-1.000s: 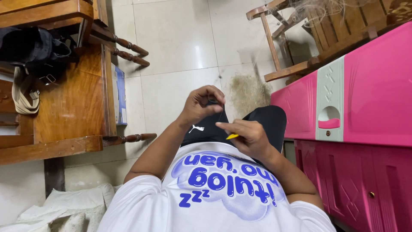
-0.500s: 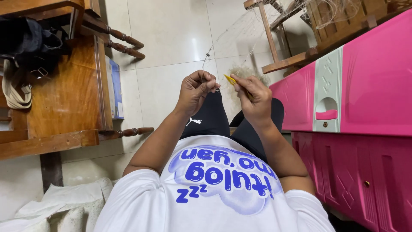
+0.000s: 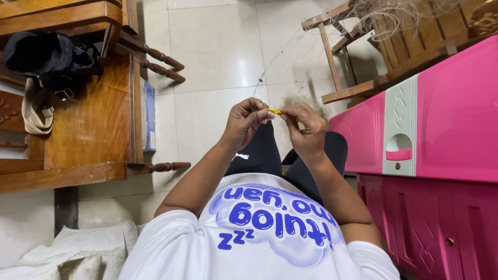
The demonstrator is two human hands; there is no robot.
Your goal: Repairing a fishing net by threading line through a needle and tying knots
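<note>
- Left hand [image 3: 244, 122]: I see it raised in front of the chest, its fingers [image 3: 258, 110] pinched narrow on one end of the small yellow plastic netting needle [image 3: 274, 111], and seemingly on the line too.
- Right hand [image 3: 307, 128]: level with the left and just beside it, fingers [image 3: 292, 115] closed on the needle's other end; the two hands nearly touch, with the needle bridging them.
- Thin pale fishing line [image 3: 270, 67]: it runs up and away from the hands toward the tangled pale net [image 3: 386, 15] heaped on the slatted wooden chair [image 3: 363, 62]. One small dark bead or sinker [image 3: 260, 80] hangs on it.
- Handling, as I judge it: the needle is light, stiff and smooth, so best gripped by its ends between thumb and forefinger, as here. The line is very light, limp, slippery and easy to snag or lose from sight; it wants a firm pinch close to the needle.
- Count: one needle, two hands. I make out at least two strands of line, though they are too fine for a sure count.
- Surroundings: a bright pink plastic cabinet [image 3: 456, 103] on the right; a brown wooden table [image 3: 88, 129] on the left bearing one black bag [image 3: 46, 54] and one cream webbing strap [image 3: 33, 111]; pale tiled floor [image 3: 212, 46] below; white cloth [image 3: 78, 249] at lower left.
</note>
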